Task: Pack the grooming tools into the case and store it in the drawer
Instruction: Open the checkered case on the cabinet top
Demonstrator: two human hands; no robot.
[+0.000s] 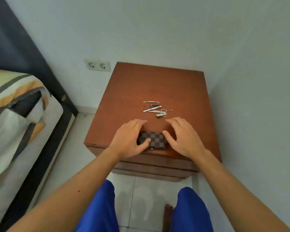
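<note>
Currently both hands are on the case (153, 139), which lies shut at the front edge of the nightstand (157, 84). Left hand (130, 138) lies loosely spread over its left end, thumb on the cover; right hand (181, 138) brackets the right end, fingers spread, likely steadying it for opening. Tools (155, 108) lie loose just beyond, unpacked.

Double wall socket (97, 65), striped bedding (15, 97), dark bed frame (15, 47), white tiled floor (141, 198)
</note>
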